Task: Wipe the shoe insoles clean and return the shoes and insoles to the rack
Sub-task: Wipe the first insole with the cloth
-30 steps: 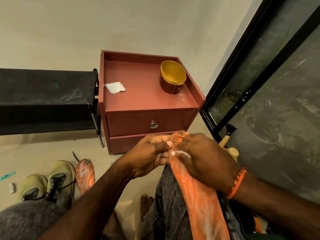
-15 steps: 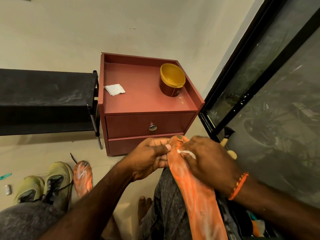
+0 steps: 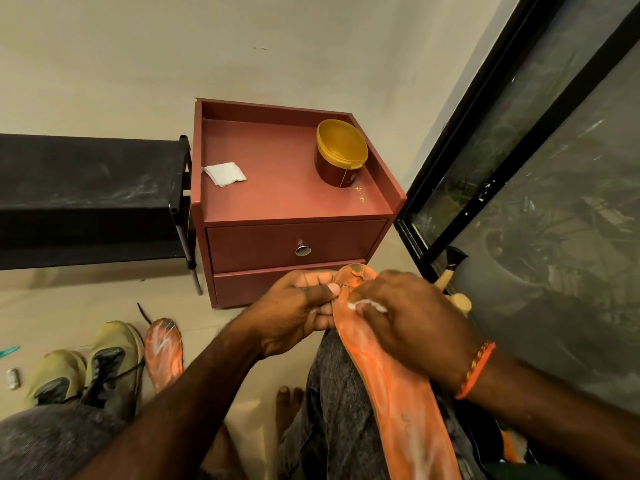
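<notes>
Two hands hold an orange insole [image 3: 394, 386] over the lap: left hand [image 3: 294, 317] pinching its toe edge, right hand [image 3: 412, 320] gripping a white wipe [image 3: 367, 304] against it, beyond a jar [image 3: 337, 161] whose label is unreadable.

Orange insole [image 3: 398, 386] (white-streaked), olive shoes [image 3: 104, 362], brick-red cabinet [image 3: 287, 199], yellow-lidded jar [image 3: 341, 152]

I see my left hand [image 3: 298, 310] curled, thumb and fingers pinching the orange insole [image 3: 398, 386] near its toe end. My right hand [image 3: 408, 320] grips a white wipe [image 3: 367, 304] against it, both forearms reaching forward.
</notes>
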